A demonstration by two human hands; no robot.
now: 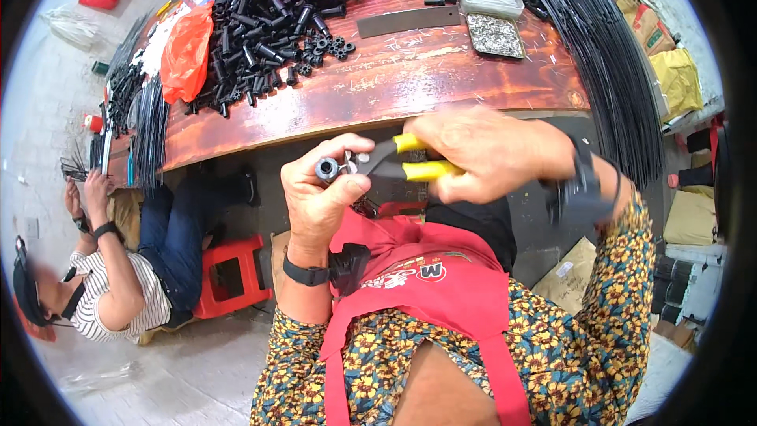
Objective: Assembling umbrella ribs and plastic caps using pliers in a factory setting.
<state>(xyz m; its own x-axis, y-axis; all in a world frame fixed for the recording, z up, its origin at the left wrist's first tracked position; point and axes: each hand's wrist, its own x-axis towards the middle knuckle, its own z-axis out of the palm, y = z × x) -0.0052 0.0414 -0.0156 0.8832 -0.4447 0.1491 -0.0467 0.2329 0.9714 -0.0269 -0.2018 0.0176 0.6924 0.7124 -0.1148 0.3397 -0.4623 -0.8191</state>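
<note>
Thumb and fingers of my left hand (311, 201) close round a small black tubular part (326, 170), whose round open end faces up. Pliers with yellow handles (432, 171) sit in my right hand (489, 154), which is slightly blurred. Their dark jaws reach to the near side of the tube, by a small shiny metal bit at my left fingertips. Whether the jaws grip that bit I cannot tell. Both hands are in front of the table's near edge, above my lap.
On the reddish wooden table (426, 71) lie piled black plastic parts (260, 39), a flat metal strip (408, 22), a tray of small metal pieces (495, 35) and an orange bag (187, 51). Long black rods (603, 55) hang over the right edge. A co-worker (118, 292) sits at left near a red stool (230, 276).
</note>
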